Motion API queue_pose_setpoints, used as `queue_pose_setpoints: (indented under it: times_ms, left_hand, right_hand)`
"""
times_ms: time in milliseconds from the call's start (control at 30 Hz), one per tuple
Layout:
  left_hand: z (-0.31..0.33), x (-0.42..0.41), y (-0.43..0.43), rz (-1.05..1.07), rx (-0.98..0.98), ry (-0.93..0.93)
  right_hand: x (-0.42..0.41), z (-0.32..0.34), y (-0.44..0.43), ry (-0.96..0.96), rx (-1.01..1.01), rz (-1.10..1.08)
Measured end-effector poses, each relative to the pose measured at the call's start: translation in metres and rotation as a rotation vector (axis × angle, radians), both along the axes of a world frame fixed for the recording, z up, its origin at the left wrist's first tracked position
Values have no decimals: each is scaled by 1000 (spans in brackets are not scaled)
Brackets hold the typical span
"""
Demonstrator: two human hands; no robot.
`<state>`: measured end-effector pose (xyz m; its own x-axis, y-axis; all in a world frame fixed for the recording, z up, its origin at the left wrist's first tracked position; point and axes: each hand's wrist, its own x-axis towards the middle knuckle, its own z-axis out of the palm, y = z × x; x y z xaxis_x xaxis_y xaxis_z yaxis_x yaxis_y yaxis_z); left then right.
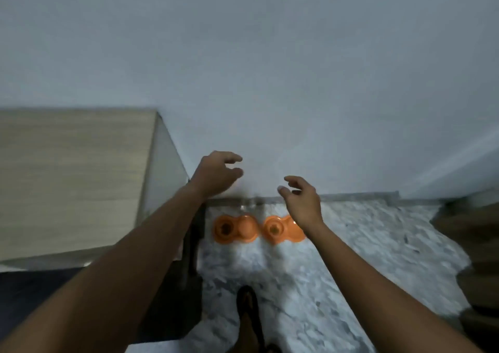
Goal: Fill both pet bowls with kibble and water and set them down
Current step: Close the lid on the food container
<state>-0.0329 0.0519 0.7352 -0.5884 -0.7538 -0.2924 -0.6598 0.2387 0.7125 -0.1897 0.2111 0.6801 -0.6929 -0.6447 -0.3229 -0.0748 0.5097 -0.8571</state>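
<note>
Two orange double pet bowls lie side by side on the marble floor by the wall. The left bowl [235, 229] shows dark kibble in its left cup. The right bowl [280, 229] also shows dark kibble in its left cup, and my wrist covers its right end. My left hand [218, 173] hangs above and to the left of the bowls, fingers spread and empty. My right hand [302, 198] hovers over the right bowl, fingers apart, holding nothing. Whether the other cups hold water is too blurred to tell.
A light wooden cabinet [73, 179] stands at the left, its corner close to my left forearm. A pale wall [270, 69] rises behind the bowls. My foot in a dark sandal [248, 309] is on the marble floor [364, 258]. Something dark sits at the right edge [478, 244].
</note>
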Motion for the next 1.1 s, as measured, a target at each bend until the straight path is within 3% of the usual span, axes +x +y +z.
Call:
queue_pose_setpoints:
  times_ms: [233,433,633,733,1100]
  left_hand:
    - [120,202,12,171,-84,69]
    - [159,405,-5,236,-194,79]
    - [172,624,-43,304,-222,-101]
    - [176,690,-74,350,-247,-120]
    - [130,833,-201,495,-160,-219]
  right_hand:
    - [187,117,-38,6,-184,229]
    - [371,164,-92,-5,-271,378]
    - [576,167,-147,-21,-264,477]
    - [638,169,-178,-20,-260,514]
    - [795,122,-333,-91,-109,656]
